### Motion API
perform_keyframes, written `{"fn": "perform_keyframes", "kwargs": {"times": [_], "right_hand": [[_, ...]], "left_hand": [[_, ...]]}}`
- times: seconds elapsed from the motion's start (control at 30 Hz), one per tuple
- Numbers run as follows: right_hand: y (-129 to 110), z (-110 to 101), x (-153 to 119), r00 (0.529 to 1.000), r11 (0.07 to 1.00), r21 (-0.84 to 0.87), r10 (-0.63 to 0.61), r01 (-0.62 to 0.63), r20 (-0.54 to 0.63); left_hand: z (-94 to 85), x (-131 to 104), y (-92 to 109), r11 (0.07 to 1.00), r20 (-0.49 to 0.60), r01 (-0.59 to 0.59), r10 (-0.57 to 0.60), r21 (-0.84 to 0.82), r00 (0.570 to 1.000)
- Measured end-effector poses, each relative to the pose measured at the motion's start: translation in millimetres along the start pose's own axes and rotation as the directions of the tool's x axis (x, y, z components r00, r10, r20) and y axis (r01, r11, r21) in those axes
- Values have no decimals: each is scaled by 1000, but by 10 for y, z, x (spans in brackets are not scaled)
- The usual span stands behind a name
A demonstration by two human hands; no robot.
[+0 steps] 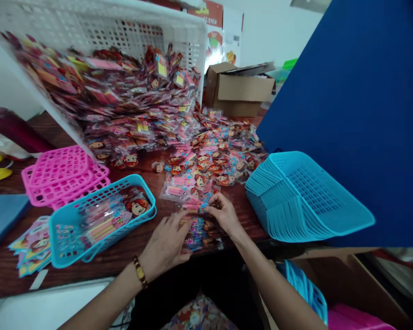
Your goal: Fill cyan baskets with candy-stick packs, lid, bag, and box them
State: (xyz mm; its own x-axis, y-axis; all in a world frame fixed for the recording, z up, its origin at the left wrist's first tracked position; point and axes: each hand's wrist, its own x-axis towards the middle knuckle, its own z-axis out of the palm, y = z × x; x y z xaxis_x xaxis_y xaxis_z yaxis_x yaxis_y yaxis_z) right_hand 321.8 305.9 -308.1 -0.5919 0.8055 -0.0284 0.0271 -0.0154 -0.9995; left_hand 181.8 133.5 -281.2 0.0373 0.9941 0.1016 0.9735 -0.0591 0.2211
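Note:
Several small plastic packets with a red-haired doll print [196, 231] lie in a row near the table's front edge. My left hand [168, 240] rests over the left side of this row, fingers apart, with a bracelet on the wrist. My right hand [225, 213] pinches the right end of a packet [194, 208] at the top of the row. Just beyond the hands lie more flat packets [181, 185]. To the left, a blue basket [67, 259] holds several packets [105, 220] at its right part.
A tipped white crate [201, 50] spills a heap of packets [223, 156]. Stacked blue baskets [282, 206] stand right, beside a blue panel [358, 119]. Pink lattice pieces [65, 172] and printed cards [36, 245] lie left. Behind is a cardboard box [244, 89].

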Motion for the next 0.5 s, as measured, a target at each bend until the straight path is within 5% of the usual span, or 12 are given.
{"fn": "perform_keyframes", "kwargs": {"times": [0.3,0.5], "right_hand": [[43,-54,18,982,999,27,40,-46,187],[-93,-142,169,946,973,-230,71,4,317]], "left_hand": [[-22,23,2,999,53,49,-49,-2,997],[-44,31,29,997,70,65,-67,33,995]]}}
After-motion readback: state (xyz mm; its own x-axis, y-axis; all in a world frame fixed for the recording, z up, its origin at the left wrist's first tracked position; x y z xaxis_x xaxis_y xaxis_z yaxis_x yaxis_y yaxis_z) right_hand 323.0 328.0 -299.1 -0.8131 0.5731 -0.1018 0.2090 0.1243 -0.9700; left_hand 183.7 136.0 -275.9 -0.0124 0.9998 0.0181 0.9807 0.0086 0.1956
